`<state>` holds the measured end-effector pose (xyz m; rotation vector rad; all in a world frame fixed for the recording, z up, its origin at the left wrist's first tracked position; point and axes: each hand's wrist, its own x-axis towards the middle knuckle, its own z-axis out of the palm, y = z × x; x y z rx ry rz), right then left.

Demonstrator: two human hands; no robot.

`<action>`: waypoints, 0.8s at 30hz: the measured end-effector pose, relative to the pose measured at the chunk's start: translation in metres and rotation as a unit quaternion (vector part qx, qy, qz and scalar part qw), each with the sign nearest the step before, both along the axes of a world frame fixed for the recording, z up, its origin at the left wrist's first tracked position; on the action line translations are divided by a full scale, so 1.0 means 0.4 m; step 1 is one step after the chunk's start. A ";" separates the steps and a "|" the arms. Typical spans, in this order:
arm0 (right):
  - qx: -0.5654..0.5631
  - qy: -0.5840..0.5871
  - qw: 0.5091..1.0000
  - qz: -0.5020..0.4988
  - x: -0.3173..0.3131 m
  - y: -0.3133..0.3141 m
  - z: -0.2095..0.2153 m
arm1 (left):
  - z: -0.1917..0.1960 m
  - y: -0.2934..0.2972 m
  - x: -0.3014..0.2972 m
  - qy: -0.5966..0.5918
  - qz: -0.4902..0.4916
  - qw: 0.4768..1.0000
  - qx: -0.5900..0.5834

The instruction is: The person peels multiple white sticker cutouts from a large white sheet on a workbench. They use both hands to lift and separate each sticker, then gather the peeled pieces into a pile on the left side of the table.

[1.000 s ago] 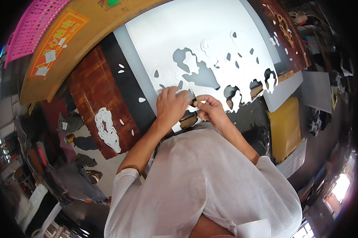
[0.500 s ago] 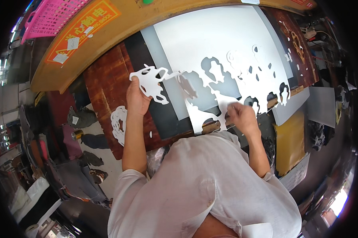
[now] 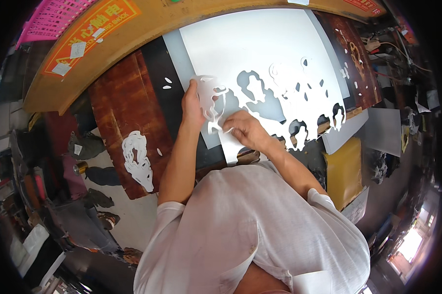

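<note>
Closest in, the right hand (image 3: 248, 131) pinches the lower edge of a lacy white cut-out (image 3: 212, 104), while the left hand (image 3: 192, 105) grips its left side, fingers closed on the sheet, holding it up just above the dark board (image 3: 179, 117). Risk here: those thin bridges look flimsy, and pulling the two hands apart could tear them. Beyond lies the big white sheet (image 3: 260, 49), matte and smooth, riddled with curly cut holes; a snag on its ragged edge could rip either piece. To the left, another white cut-out (image 3: 136, 159) rests on the reddish-brown wooden panel (image 3: 120, 105). Farthest off, a curved yellow-orange board (image 3: 88, 44).
</note>
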<state>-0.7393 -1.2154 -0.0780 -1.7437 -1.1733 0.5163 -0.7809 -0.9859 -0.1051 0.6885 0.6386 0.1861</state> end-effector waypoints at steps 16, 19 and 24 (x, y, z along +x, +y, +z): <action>-0.079 0.436 0.819 -0.363 -0.033 -0.101 -0.015 | 0.124 0.274 -0.098 -0.102 0.155 0.973 0.137; -0.083 0.418 0.827 -0.367 -0.016 -0.096 -0.023 | 0.216 0.314 -0.129 -0.092 0.175 0.963 0.184; -0.096 0.411 0.817 -0.393 -0.013 -0.088 -0.020 | 0.347 0.395 -0.156 -0.075 0.310 0.918 0.237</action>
